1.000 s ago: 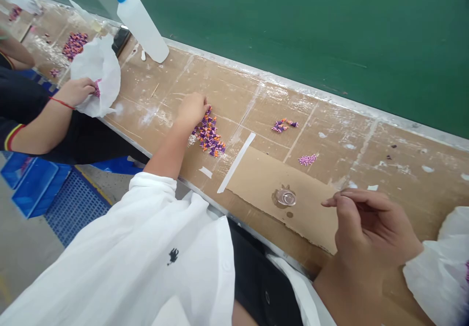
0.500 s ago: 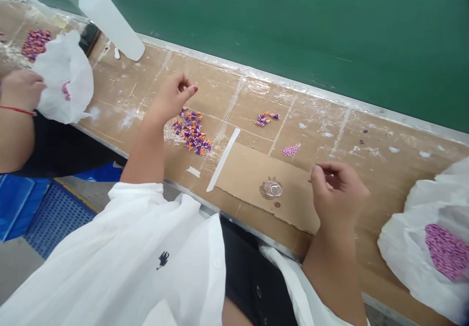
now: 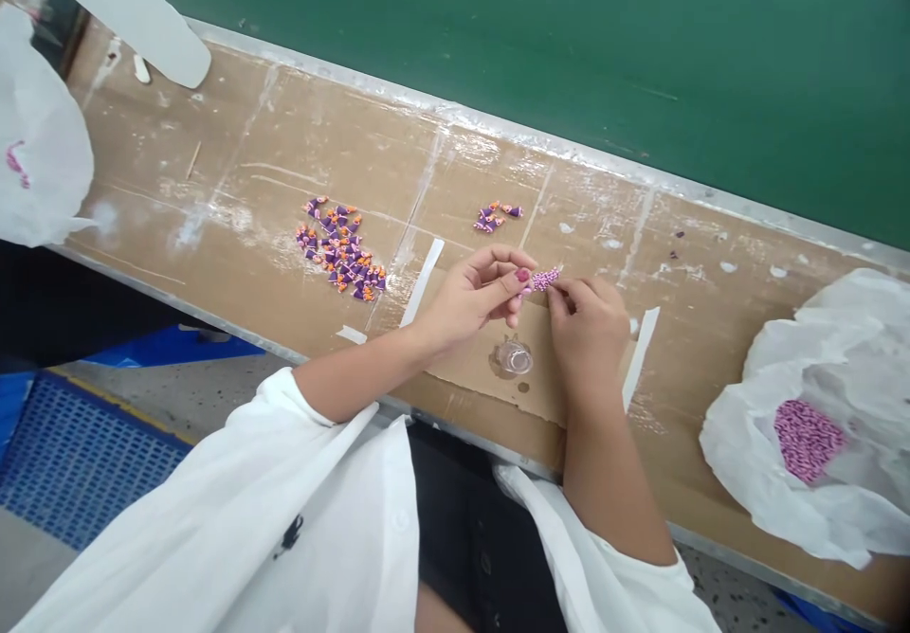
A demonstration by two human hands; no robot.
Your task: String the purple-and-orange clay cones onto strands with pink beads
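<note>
My left hand [image 3: 480, 297] is closed in a pinch above the cardboard sheet [image 3: 462, 368]. A tiny pinkish thing shows at its fingertips, too small to name. My right hand [image 3: 589, 325] has its thumb and fingers pressed together at the edge of a small heap of pink-purple pieces [image 3: 546, 279]. Whatever it grips, if anything, is hidden. On the sheet, below and between the hands, sits a little clear cup [image 3: 515, 357]. Left of my left hand lies a pile of tiny purple and orange figures [image 3: 345, 254]. A few more figures [image 3: 489, 224] lie beyond the hands.
White wrapping [image 3: 754, 481] at the right holds a mound of pink-purple pieces [image 3: 807, 442]. More white wrapping [image 3: 53, 159] is at the far left. A white bottle [image 3: 153, 31] lies near the green panel [image 3: 533, 55] behind the table. White tape strips [image 3: 641, 358] flank the sheet.
My left hand has swung right, from over the pile of figures to beside the pink-purple heap. My right hand has moved left to that heap. The view has shifted, and the neighbour's hand is out of sight.
</note>
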